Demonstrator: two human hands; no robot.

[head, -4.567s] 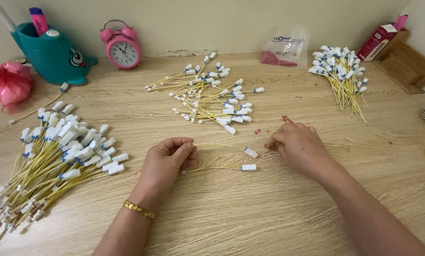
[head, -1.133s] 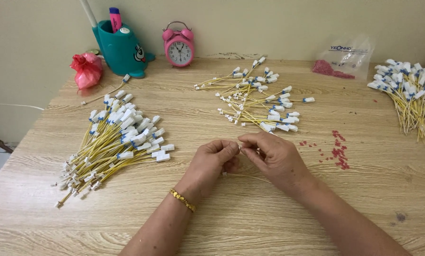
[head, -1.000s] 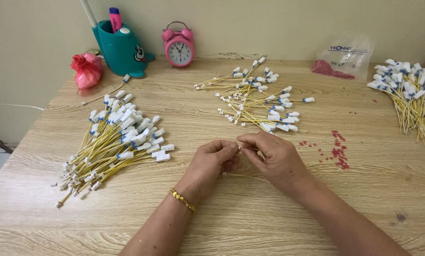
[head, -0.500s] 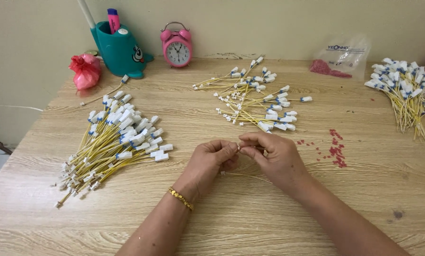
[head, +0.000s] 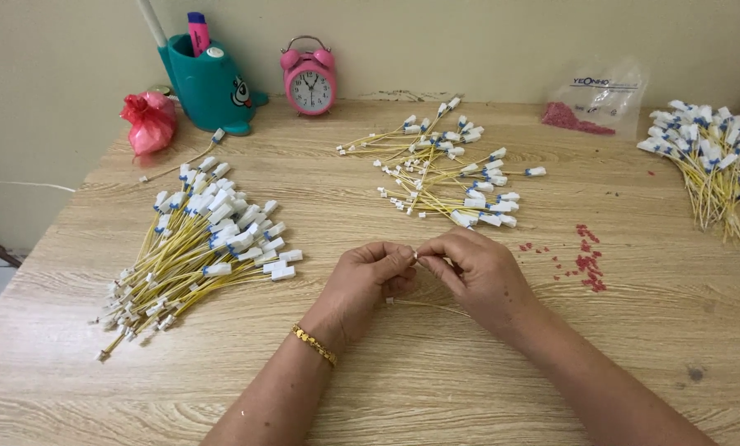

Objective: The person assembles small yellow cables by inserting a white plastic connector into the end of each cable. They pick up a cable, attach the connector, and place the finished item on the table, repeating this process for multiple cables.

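Left hand and right hand meet fingertip to fingertip, apparently pinching thin yellow wire with small white connector, above pale wooden table

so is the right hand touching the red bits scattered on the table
Apart. The head view shows bare wood between the right hand and the red bits, which lie farther right on the table.

Since the first picture both hands have come together, fingers pinching a small white connector.
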